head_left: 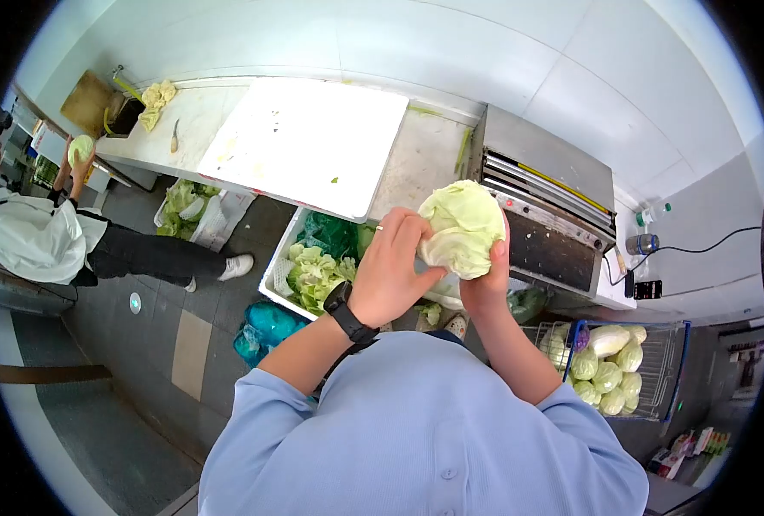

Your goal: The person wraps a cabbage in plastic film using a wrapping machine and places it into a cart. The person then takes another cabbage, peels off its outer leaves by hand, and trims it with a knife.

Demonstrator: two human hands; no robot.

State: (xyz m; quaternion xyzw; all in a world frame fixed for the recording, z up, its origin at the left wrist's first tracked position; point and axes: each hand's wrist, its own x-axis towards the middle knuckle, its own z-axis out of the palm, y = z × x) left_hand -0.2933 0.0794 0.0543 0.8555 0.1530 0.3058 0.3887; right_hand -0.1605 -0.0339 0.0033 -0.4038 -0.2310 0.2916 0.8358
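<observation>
A pale green cabbage is held up in front of my chest, its outer leaves wrinkled. My right hand grips it from the right and below, fingers partly hidden behind it. My left hand, with a ring and a black watch on the wrist, presses its fingers and thumb against the left side, at a leaf edge. Below my left forearm is a white crate with loose green leaves and a green plastic bag.
A white cutting board lies on the counter, left of a wrapping machine. A knife rests farther left. At right stands a cart holding several cabbages. A co-worker at left holds another cabbage.
</observation>
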